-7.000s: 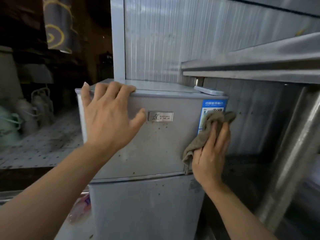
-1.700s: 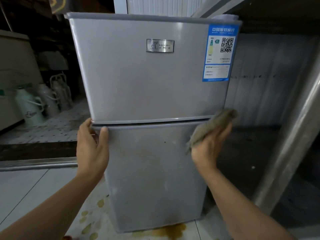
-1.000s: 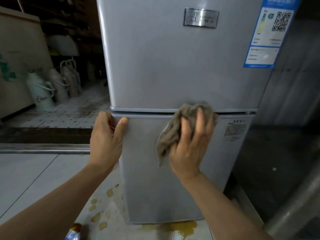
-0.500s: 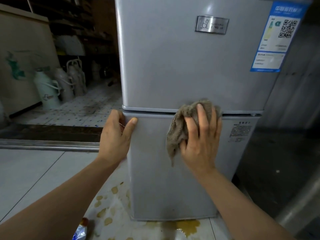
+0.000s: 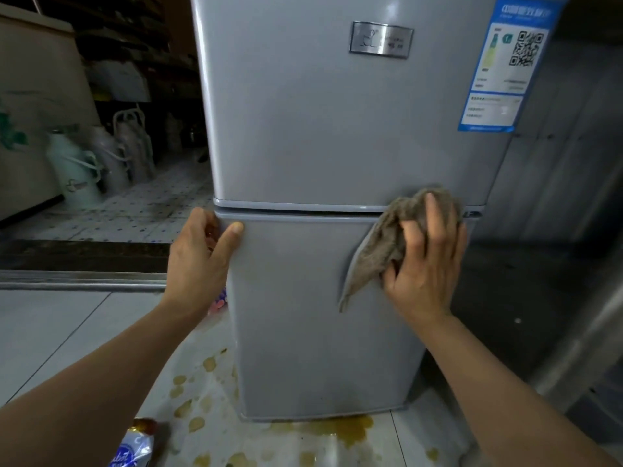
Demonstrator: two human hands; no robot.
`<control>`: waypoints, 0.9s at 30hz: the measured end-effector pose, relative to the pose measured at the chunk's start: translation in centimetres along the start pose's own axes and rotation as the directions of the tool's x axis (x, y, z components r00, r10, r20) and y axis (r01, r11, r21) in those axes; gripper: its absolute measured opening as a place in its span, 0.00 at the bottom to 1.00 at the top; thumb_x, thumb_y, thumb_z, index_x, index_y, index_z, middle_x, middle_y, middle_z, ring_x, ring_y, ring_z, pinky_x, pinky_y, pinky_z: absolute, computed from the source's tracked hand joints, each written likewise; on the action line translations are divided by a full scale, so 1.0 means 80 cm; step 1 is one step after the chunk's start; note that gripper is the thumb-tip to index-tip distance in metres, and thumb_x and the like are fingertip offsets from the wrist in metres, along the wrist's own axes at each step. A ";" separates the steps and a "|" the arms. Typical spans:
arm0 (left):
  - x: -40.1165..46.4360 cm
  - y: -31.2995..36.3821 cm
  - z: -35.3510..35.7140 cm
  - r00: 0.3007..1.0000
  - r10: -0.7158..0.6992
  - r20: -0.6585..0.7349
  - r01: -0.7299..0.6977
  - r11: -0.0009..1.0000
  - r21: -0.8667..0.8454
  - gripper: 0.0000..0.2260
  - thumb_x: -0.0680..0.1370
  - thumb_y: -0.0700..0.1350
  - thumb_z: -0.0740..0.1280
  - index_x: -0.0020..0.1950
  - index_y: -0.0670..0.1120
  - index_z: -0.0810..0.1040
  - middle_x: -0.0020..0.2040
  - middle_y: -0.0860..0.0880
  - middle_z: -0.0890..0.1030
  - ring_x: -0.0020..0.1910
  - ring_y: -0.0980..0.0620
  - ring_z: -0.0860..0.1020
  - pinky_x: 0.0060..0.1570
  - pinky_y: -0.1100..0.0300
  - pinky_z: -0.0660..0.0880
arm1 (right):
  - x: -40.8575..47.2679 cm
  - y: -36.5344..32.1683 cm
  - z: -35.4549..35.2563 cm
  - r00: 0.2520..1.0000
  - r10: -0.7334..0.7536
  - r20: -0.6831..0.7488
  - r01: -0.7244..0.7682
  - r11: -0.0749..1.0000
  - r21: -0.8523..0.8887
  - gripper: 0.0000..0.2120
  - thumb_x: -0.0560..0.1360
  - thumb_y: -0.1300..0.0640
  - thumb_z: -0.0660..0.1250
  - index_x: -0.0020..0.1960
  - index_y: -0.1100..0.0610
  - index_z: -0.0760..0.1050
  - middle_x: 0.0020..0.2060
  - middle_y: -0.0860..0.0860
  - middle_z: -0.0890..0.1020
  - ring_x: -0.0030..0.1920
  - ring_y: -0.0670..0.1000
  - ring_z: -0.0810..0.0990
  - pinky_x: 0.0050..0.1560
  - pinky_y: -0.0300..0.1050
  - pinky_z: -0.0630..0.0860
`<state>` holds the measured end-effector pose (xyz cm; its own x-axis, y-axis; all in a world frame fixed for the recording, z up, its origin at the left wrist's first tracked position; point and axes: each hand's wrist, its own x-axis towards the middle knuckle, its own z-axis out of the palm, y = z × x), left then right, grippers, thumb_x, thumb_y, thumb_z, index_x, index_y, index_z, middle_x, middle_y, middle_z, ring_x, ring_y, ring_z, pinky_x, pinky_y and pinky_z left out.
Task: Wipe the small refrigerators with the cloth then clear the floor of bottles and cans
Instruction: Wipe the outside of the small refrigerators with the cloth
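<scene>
A small grey two-door refrigerator (image 5: 337, 136) stands in front of me on the tiled floor. My right hand (image 5: 425, 264) presses a grey-brown cloth (image 5: 381, 244) against the top right of the lower door, just under the seam between the doors. My left hand (image 5: 200, 261) grips the left edge of the lower door near its top corner. A bottle (image 5: 135, 446) with a blue and white label lies on the floor at the bottom left, partly hidden by my left forearm.
Yellow-brown liquid stains (image 5: 337, 429) spread on the floor at the refrigerator's base. Several pale thermos jugs (image 5: 77, 176) stand at the back left beside a large beige box (image 5: 30, 106). A metal threshold rail (image 5: 81, 281) crosses the floor. A steel post (image 5: 580, 348) rises at the right.
My right hand has slid the cloth to the right along the top of the lower door. My left hand still holds the door's left edge.
</scene>
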<state>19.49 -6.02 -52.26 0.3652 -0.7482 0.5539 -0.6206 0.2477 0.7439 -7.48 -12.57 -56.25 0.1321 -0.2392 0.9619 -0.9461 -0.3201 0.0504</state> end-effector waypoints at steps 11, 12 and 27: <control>-0.003 0.002 0.010 0.998 0.052 -0.045 -0.050 0.998 0.029 0.12 0.78 0.51 0.61 0.45 0.43 0.67 0.35 0.50 0.69 0.33 0.55 0.68 0.31 0.62 0.65 | -0.024 -0.040 0.022 0.941 0.331 -0.066 -0.325 0.942 0.084 0.19 0.80 0.58 0.51 0.69 0.63 0.63 0.70 0.70 0.60 0.71 0.71 0.56 0.71 0.67 0.54; -0.004 0.002 0.010 0.998 0.049 -0.040 -0.048 0.998 0.028 0.11 0.78 0.51 0.61 0.45 0.43 0.67 0.35 0.51 0.69 0.33 0.55 0.68 0.31 0.63 0.66 | -0.024 -0.064 0.022 0.957 0.289 -0.027 -0.284 0.952 0.114 0.20 0.80 0.55 0.50 0.69 0.61 0.62 0.71 0.66 0.58 0.72 0.70 0.55 0.72 0.66 0.52; -0.031 -0.054 -0.011 0.966 -0.135 0.222 0.113 0.988 0.108 0.10 0.75 0.41 0.65 0.48 0.57 0.74 0.43 0.60 0.80 0.45 0.60 0.79 0.49 0.50 0.78 | -0.013 -0.097 0.024 0.995 -0.088 0.036 0.089 0.996 -0.021 0.27 0.76 0.52 0.63 0.73 0.55 0.59 0.73 0.59 0.53 0.72 0.67 0.55 0.73 0.60 0.49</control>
<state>21.90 -4.68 -56.55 0.2819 -0.8927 0.3515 -0.6470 0.0937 0.7567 0.30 -11.63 -58.17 0.2253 -0.2434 0.9434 -0.9367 -0.3206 0.1410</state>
